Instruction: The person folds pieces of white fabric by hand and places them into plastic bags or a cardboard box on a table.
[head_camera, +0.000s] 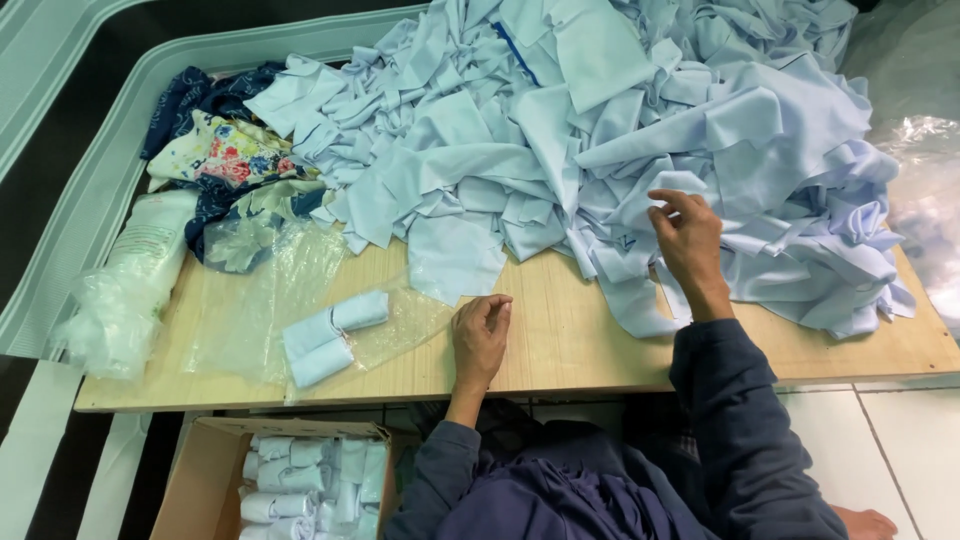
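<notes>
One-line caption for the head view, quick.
Right hand picks at a pale blue cloth pile; left hand rests on the wooden table.

A big heap of pale blue fabric pieces (600, 140) lies crumpled and overlapping across the far half of the wooden board, loose edges spilling toward its near, right side.

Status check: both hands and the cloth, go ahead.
Right hand pinching a piece from the pale blue cloth pile. Left hand loosely curled, resting empty on the wooden table. Nothing between them.
</notes>
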